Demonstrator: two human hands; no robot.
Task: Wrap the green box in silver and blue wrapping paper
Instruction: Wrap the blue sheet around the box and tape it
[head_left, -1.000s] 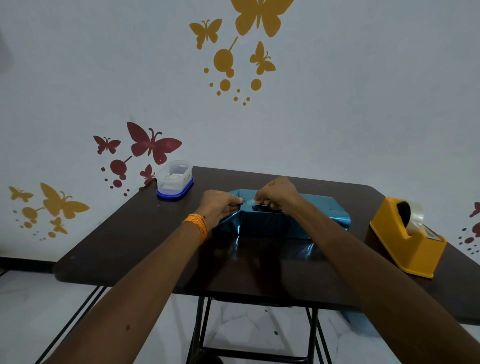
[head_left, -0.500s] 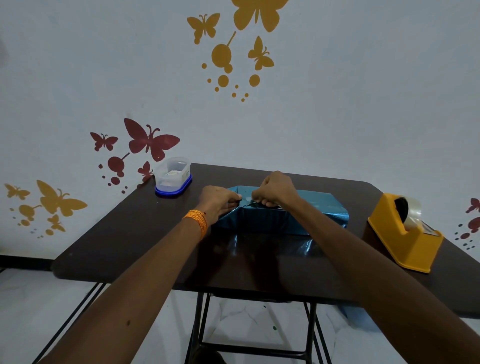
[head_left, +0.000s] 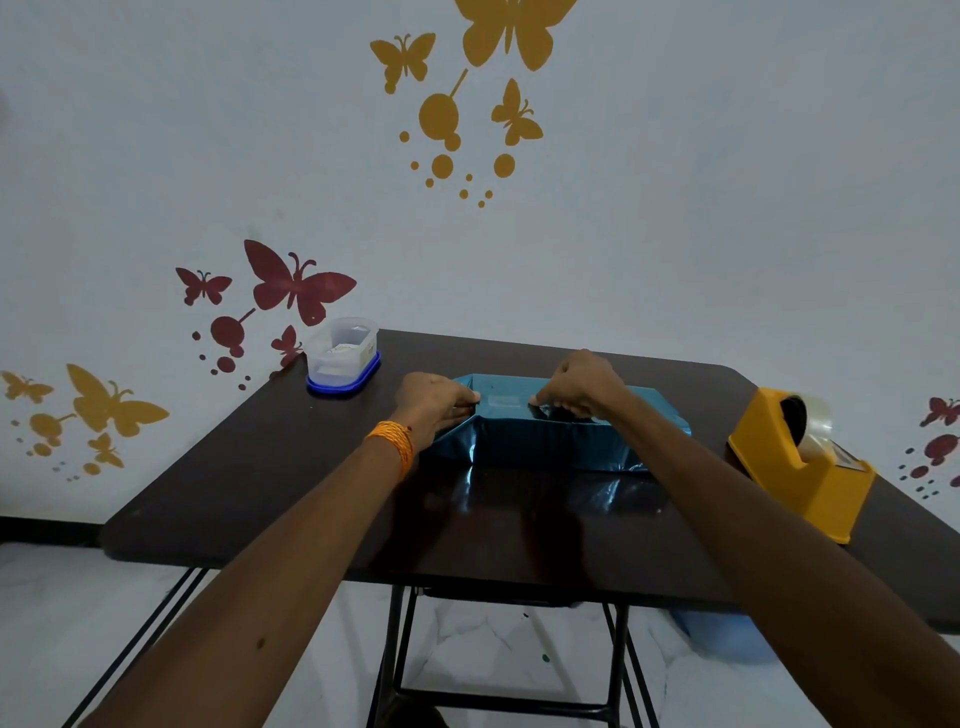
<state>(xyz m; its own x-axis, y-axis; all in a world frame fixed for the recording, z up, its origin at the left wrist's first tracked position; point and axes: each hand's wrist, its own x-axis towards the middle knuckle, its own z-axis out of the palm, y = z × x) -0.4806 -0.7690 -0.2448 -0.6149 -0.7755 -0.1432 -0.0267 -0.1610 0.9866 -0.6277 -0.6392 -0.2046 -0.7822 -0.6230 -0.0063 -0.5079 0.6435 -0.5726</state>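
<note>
The box (head_left: 545, 441) lies across the middle of the table, fully covered in shiny blue wrapping paper, so no green shows. My left hand (head_left: 434, 408) curls over the box's left end, where the paper folds to a point, fingertips on the top face. My right hand (head_left: 582, 387) sits on top near the middle, fingers bent and pinching down on the paper seam. A small strip of clear tape (head_left: 501, 401) shows on the top face between the two hands.
A yellow tape dispenser (head_left: 802, 467) with a clear roll stands at the table's right edge. A clear plastic tub (head_left: 343, 356) on a blue lid sits at the back left corner. The dark table (head_left: 291, 493) stands against a wall with butterfly stickers.
My hands have drawn apart along the top of the box, uncovering the strip of tape between them. The box stays where it was.
</note>
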